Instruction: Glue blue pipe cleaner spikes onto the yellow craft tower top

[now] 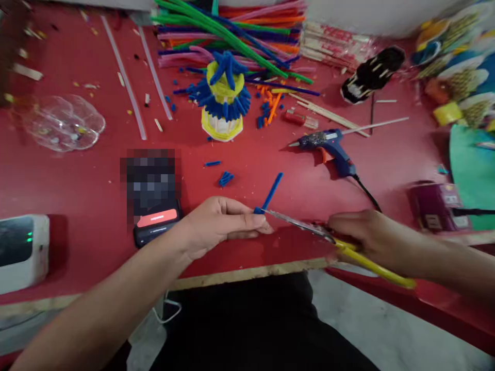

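My left hand [220, 224] pinches the near end of a blue pipe cleaner [271, 191], which sticks up and away over the red table [96, 175]. My right hand [365, 234] is closed on yellow-handled scissors [309, 226]. Their blades point left and meet the pipe cleaner just beside my left fingertips. Farther back stands a yellow craft tower [223, 100] covered in short blue pipe cleaner pieces. A few cut blue pieces [225, 178] lie between it and my hands.
A blue glue gun [328, 147] lies right of centre, its cord trailing toward me. A phone [154, 216] sits by my left wrist, a white device [23, 252] at far left. Coloured pipe cleaners [240, 31] are piled at the back, clear plastic [62, 123] at left.
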Demonstrator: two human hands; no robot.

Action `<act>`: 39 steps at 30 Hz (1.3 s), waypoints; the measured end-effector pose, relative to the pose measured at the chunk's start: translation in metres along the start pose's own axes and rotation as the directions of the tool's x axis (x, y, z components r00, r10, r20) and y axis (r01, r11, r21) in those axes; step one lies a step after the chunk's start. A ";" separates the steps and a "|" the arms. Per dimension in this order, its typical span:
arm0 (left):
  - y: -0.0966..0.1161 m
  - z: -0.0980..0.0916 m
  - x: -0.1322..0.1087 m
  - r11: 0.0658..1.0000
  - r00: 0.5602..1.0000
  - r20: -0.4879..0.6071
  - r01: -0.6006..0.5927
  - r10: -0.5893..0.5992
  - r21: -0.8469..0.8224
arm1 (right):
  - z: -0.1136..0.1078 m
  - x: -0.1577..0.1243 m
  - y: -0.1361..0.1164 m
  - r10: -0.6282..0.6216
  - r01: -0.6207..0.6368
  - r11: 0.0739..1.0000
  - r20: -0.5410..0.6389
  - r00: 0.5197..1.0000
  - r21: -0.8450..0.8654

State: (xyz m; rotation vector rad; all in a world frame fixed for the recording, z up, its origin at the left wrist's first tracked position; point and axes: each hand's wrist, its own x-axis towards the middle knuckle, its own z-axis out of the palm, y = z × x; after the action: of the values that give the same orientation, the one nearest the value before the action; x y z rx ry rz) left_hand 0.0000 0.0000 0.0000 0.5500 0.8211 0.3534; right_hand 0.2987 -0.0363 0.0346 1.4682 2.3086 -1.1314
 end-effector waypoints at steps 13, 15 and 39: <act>-0.002 0.000 -0.002 0.995 0.995 -0.066 -0.084 0.081 -0.051 | 0.010 -0.006 0.027 0.023 -0.073 0.952 -0.169 0.985 -0.297; -0.002 0.001 -0.001 0.983 0.981 -0.134 -0.156 0.142 -0.097 | 0.009 -0.006 0.036 0.025 -0.123 0.880 -0.214 0.977 -0.459; -0.003 0.004 0.000 0.955 0.954 -0.232 -0.236 0.192 -0.182 | -0.028 0.091 -0.011 -0.387 0.099 0.698 -0.257 0.885 -0.709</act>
State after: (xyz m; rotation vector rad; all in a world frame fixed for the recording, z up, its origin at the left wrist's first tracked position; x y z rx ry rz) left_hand 0.0032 -0.0033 0.0005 0.4104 0.9191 0.7008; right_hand 0.2504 0.0439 0.0122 1.1583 2.7974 0.0777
